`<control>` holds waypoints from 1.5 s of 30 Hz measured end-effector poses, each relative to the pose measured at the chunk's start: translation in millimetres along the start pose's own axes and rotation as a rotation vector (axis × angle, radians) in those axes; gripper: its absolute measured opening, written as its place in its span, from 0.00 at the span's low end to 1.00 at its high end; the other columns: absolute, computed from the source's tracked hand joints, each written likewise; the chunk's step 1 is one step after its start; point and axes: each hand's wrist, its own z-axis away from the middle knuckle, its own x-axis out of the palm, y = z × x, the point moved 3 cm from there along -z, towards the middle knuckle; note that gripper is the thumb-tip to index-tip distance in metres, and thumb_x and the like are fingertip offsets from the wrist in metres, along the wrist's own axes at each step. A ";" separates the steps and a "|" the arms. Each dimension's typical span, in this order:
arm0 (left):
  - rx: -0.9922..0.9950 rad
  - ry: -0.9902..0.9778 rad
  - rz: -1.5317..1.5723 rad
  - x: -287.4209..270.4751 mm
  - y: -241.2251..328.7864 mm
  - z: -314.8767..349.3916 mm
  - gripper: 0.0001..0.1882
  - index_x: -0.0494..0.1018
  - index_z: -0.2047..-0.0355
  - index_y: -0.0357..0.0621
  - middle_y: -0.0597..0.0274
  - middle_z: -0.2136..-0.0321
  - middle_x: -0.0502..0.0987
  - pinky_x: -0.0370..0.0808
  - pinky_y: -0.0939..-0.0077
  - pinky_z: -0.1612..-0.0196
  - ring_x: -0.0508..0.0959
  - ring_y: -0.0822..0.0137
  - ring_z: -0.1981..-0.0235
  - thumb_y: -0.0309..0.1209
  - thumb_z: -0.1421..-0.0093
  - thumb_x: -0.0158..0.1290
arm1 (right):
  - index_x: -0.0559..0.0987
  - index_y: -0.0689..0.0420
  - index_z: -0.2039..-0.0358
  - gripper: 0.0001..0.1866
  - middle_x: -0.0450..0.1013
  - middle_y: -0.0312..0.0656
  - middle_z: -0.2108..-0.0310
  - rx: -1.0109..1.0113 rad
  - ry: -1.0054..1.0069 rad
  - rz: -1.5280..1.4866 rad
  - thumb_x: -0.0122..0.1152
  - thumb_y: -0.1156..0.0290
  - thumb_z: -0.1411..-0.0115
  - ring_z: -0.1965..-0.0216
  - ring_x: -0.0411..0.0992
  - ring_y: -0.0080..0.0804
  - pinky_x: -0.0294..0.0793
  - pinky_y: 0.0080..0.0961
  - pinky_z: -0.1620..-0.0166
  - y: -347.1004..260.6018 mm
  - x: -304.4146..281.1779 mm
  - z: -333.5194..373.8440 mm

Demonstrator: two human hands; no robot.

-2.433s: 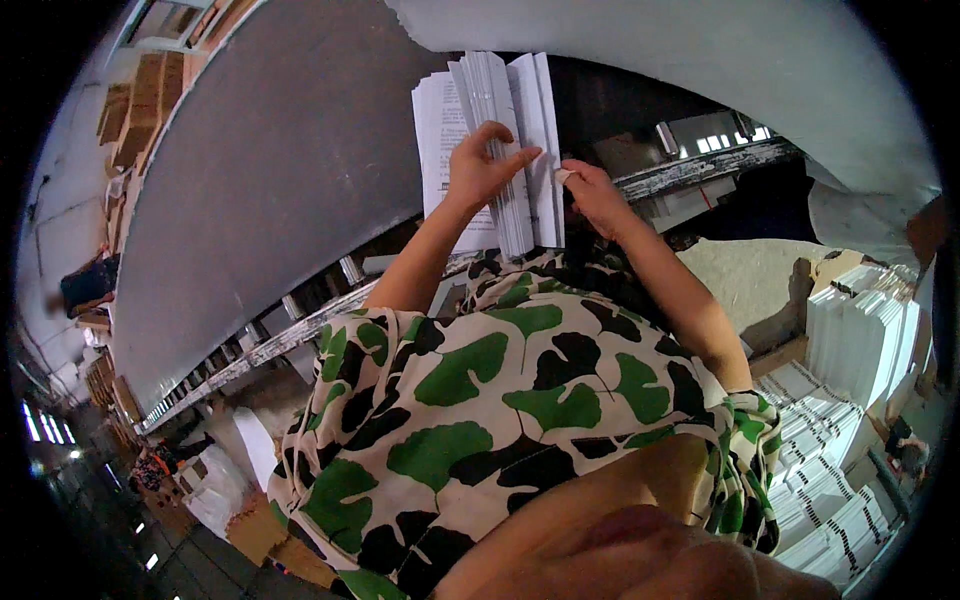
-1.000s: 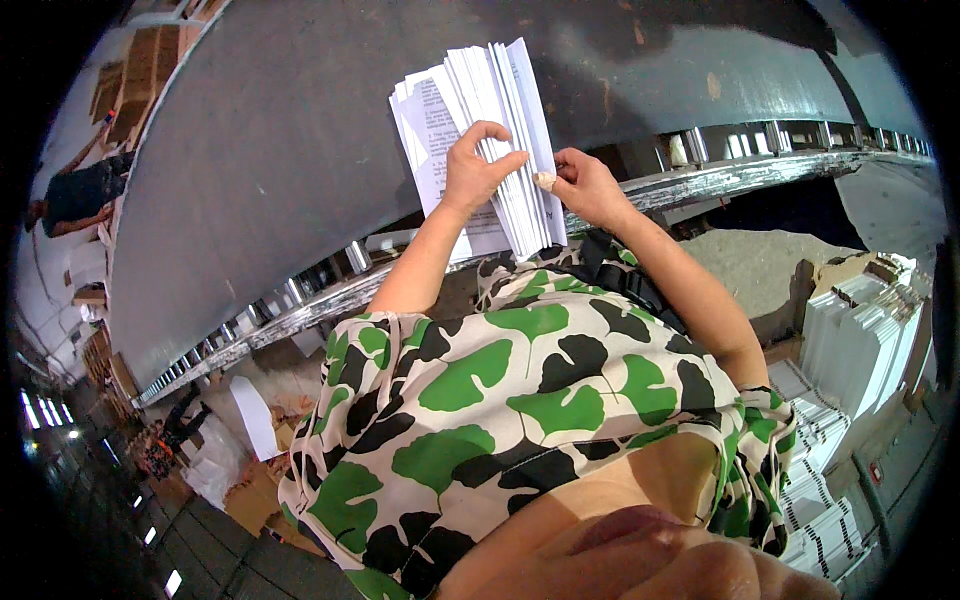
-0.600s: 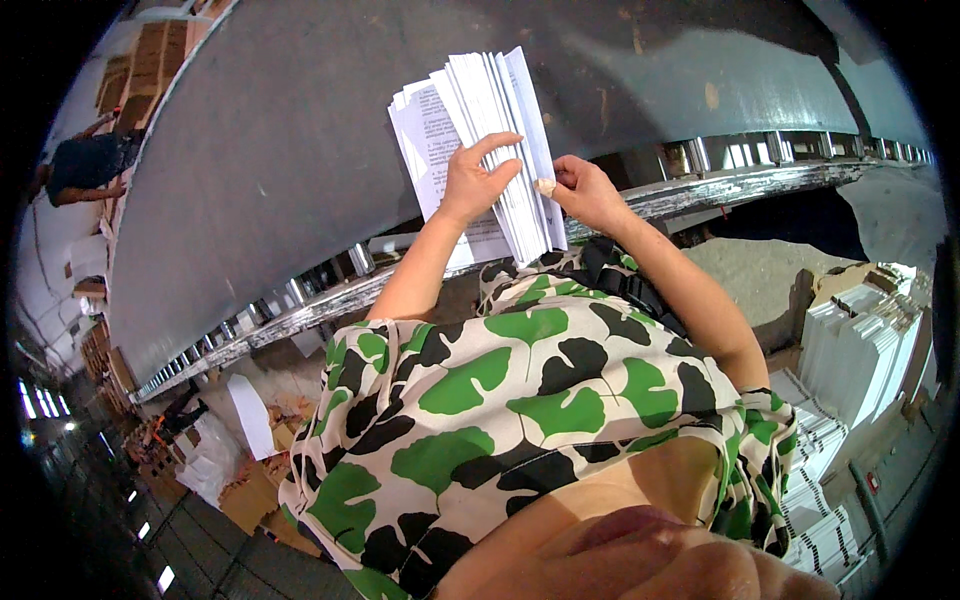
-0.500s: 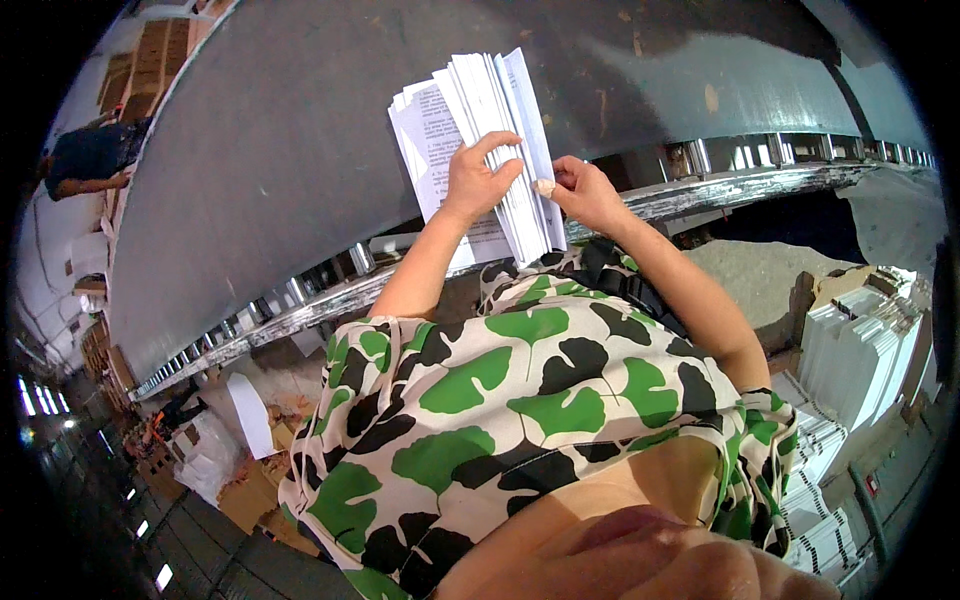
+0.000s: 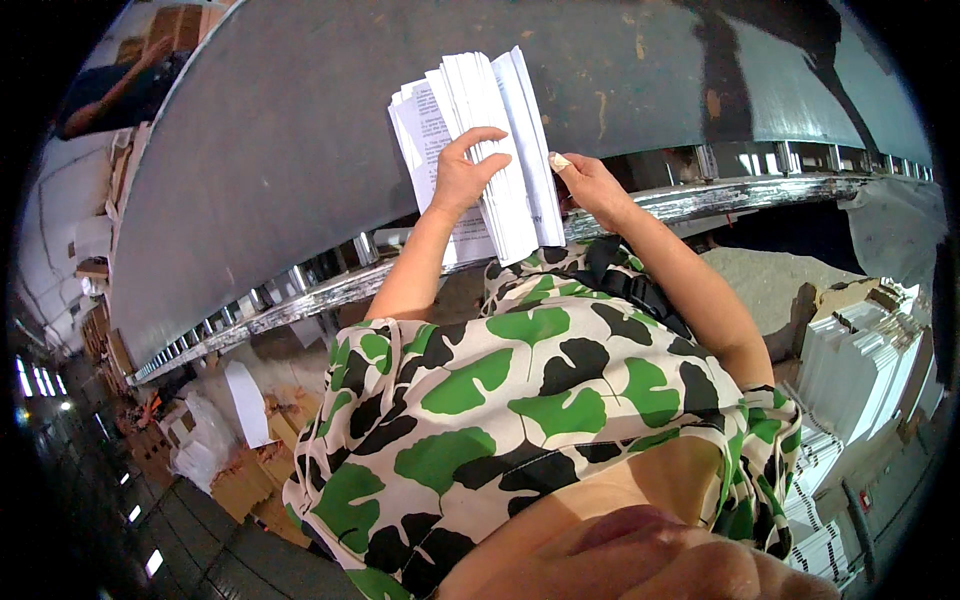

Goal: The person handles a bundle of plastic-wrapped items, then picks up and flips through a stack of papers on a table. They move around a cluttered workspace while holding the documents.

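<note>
A thick bundle of folded printed sheets (image 5: 478,110) lies at the near edge of the grey table, its folds running away from me. My left hand (image 5: 466,175) rests across it, index finger and thumb curved over the white folds and pressing them together. To the right, a bluish-white flap (image 5: 528,140) of the bundle stands a little apart. My right hand (image 5: 594,188) is beside that flap's right edge. Its thumb, with a pale wrap (image 5: 559,161) on the tip, is stretched out beside the paper. The lower fingers are curled and partly hidden.
The grey table (image 5: 300,150) has a worn metal edge (image 5: 700,198) with short posts. Stacks of white paper (image 5: 862,350) stand at right. Cardboard (image 5: 245,485) and a clear plastic bag (image 5: 205,445) lie at lower left. Another person's arm (image 5: 125,95) shows at upper left.
My right thumb has lifted off the flap, up and to the right. My left hand has shifted slightly left with the folds. The flap stands wider apart. The other person has moved.
</note>
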 end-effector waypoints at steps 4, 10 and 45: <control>-0.014 -0.002 0.029 -4.6 2.3 2.6 0.11 0.76 0.67 0.41 0.65 0.67 0.76 0.70 0.80 0.59 0.74 0.73 0.63 0.25 0.54 0.56 | 0.71 0.63 0.61 0.22 0.69 0.36 0.74 0.040 -0.026 -0.018 0.42 0.54 0.37 0.77 0.66 0.21 0.70 0.20 0.71 -3.0 3.4 -0.9; 0.021 0.013 -0.092 -8.8 -3.7 3.0 0.10 0.76 0.69 0.41 0.65 0.69 0.77 0.70 0.81 0.61 0.74 0.74 0.65 0.27 0.54 0.58 | 0.71 0.62 0.59 0.23 0.69 0.36 0.73 0.091 -0.052 -0.100 0.43 0.53 0.38 0.75 0.67 0.22 0.70 0.20 0.71 -5.4 8.7 -1.2; 0.127 0.145 -0.268 -31.4 -5.1 19.7 0.14 0.75 0.73 0.44 0.64 0.75 0.77 0.72 0.77 0.65 0.76 0.71 0.71 0.35 0.59 0.65 | 0.71 0.65 0.64 0.18 0.71 0.42 0.72 0.003 -0.155 0.081 0.52 0.59 0.41 0.75 0.70 0.26 0.74 0.23 0.72 -7.3 35.9 -11.1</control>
